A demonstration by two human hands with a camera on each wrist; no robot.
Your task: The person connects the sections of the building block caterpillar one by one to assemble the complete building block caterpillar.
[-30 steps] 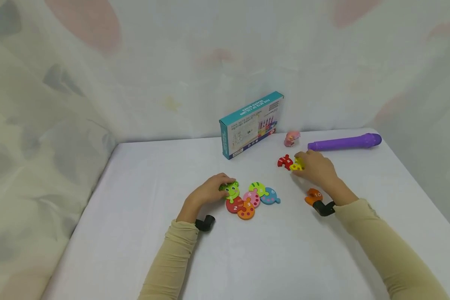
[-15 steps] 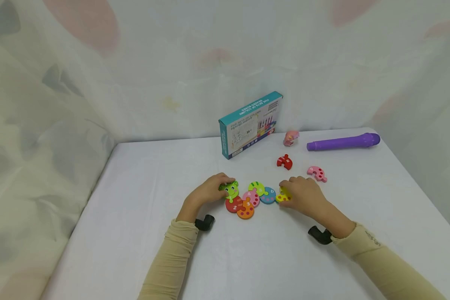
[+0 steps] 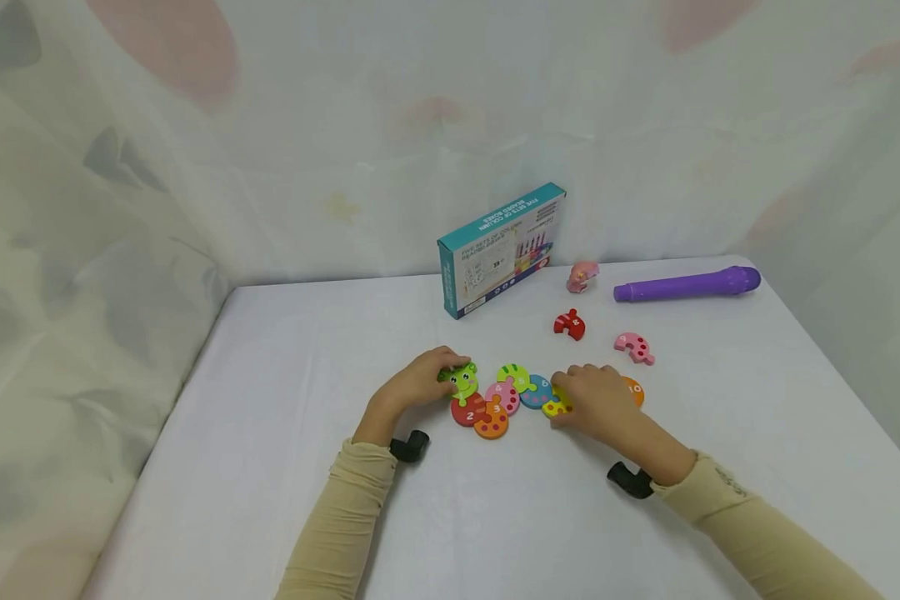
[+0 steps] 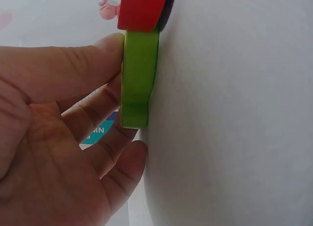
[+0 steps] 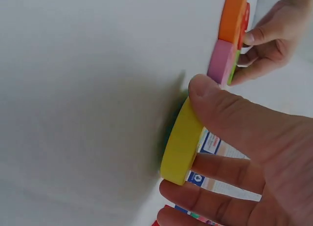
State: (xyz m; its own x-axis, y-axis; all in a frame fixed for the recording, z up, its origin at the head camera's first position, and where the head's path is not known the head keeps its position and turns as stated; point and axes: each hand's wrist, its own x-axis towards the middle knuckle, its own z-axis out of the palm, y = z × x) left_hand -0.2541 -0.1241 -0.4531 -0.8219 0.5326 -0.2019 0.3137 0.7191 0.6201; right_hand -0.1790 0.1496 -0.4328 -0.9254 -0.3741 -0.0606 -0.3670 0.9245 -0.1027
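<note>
My left hand [image 3: 417, 379] holds the green smiling head piece [image 3: 464, 381] of a caterpillar puzzle between thumb and fingers, as the left wrist view shows from the side. Joined to that head runs a chain: a red piece 2 [image 3: 468, 411], an orange piece 3 [image 3: 492, 422], a pink piece 4 [image 3: 502, 398], a green piece 5 [image 3: 513, 377] and a blue piece 6 [image 3: 536, 392]. At the chain's right end my right hand [image 3: 598, 406] pinches a yellow spotted puzzle piece [image 5: 183, 143] against the blue one. The hand partly covers the yellow piece.
Loose behind the right hand lie a red piece 8 [image 3: 569, 324] and a pink piece 9 [image 3: 634, 347]. An orange piece 10 [image 3: 634, 391] is partly hidden by that hand. At the back stand a box [image 3: 502, 250], a pink figurine [image 3: 582, 276] and a purple microphone [image 3: 686, 284].
My right hand has brought the yellow piece from beside the red piece 8 forward and left to the blue piece 6. The pink piece 9 has come into sight. The left hand stays put.
</note>
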